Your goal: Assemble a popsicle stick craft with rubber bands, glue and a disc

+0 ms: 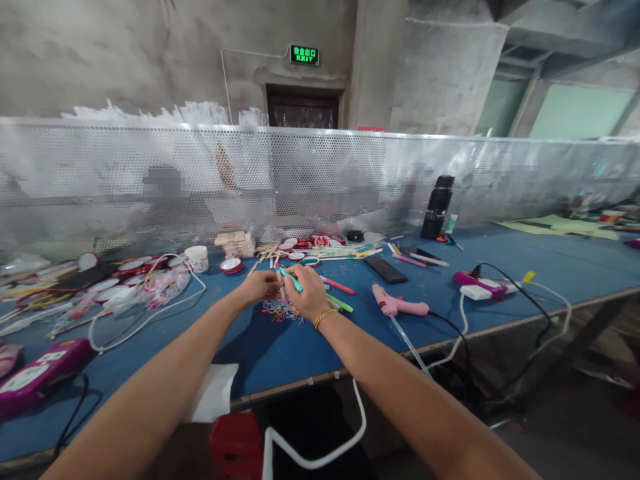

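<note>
While both hands pinch it, the teal stick [291,279] looks thin.

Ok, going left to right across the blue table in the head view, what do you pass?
Magenta flat device → white round tub → left hand → right hand → pink glue gun → black tall bottle → white-and-magenta glue gun.

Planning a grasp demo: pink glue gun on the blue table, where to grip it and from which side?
Grip the pink glue gun by its handle end at the right, where the black cord leaves it. It lies flat on the blue table, nozzle end toward the left. Probably best to come from above and from the near edge; that side looks free apart from a clear stick.
</note>
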### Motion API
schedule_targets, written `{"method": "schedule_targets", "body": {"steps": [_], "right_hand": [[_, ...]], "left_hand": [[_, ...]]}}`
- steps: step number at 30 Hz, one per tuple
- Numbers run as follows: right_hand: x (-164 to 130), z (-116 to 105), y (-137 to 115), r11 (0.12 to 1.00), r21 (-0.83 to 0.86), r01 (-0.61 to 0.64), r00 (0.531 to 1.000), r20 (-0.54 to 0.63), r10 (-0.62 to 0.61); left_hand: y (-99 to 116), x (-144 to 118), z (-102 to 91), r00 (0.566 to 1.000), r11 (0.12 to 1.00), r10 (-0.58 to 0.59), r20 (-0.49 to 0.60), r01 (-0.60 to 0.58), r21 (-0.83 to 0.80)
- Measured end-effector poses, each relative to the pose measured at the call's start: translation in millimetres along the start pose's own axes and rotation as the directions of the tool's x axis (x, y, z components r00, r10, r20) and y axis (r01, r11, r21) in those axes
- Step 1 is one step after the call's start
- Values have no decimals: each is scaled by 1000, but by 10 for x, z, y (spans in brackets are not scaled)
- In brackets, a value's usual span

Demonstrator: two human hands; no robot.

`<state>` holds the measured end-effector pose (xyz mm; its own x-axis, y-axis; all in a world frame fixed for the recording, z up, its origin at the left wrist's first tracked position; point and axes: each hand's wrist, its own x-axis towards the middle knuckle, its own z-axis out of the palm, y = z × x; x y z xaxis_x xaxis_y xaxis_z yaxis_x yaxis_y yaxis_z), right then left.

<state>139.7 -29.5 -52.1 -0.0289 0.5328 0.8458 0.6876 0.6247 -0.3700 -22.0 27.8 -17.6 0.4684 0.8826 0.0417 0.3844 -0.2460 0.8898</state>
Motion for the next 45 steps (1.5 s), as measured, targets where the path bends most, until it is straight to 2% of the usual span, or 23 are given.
{"method": "schedule_targets", "body": {"steps": [5,30,45], "right_hand": [[2,-3,-7,1000,-4,19,999,29,-19],[-2,5,4,1000,-8,8,1000,0,-8],[0,14,15,1000,-15,12,999,37,-12]], "left_hand": [[23,-13,9,1000,1000,3,-4,-3,-14],[30,-14,6,1000,1000,6,-15,-6,11],[22,-14,-3,1000,999,9,-19,-8,38]]}}
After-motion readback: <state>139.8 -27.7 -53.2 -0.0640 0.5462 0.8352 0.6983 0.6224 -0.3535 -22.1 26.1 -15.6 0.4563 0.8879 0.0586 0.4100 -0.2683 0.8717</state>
